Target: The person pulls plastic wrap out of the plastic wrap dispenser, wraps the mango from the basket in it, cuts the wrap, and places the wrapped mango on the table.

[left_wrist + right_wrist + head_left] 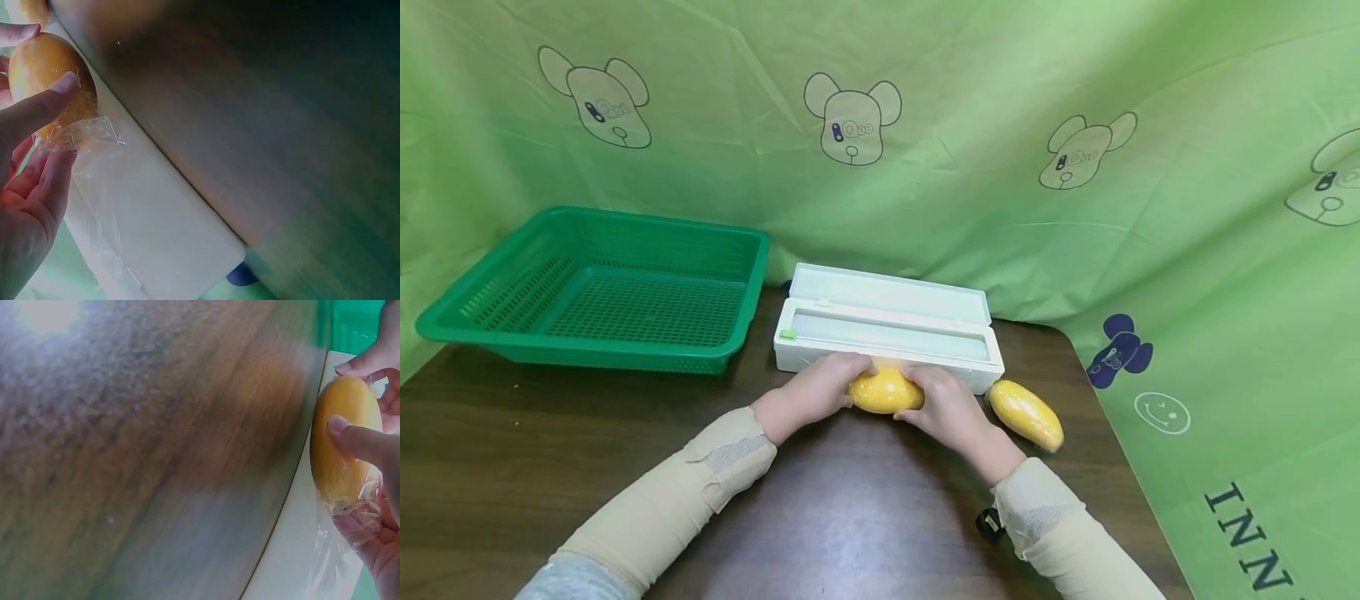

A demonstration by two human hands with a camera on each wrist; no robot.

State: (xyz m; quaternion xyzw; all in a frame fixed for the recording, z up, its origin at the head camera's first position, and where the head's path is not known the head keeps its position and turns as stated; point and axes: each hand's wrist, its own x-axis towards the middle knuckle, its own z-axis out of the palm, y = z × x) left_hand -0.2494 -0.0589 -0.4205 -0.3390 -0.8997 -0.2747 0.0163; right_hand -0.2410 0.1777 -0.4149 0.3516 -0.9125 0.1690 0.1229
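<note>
Both hands hold a yellow mango [886,392] just in front of a white cling film box [887,333]. My left hand [827,385] grips its left end; the thumb lies over the skin in the left wrist view. My right hand [951,406] grips the right end, its thumb [353,439] pressed on the near side. Clear cling film [94,134] bunches around the mango's ends and trails over the white box. The box's lid [887,293] stands raised at the back. A second mango [1026,414], shiny with wrap, lies to the right of my right hand.
A green plastic basket [739,333] with perforated sides stands at the back left. Behind the dark wooden table [850,517] hangs a green printed curtain [955,208]. A small black object [990,525] lies beside my right forearm.
</note>
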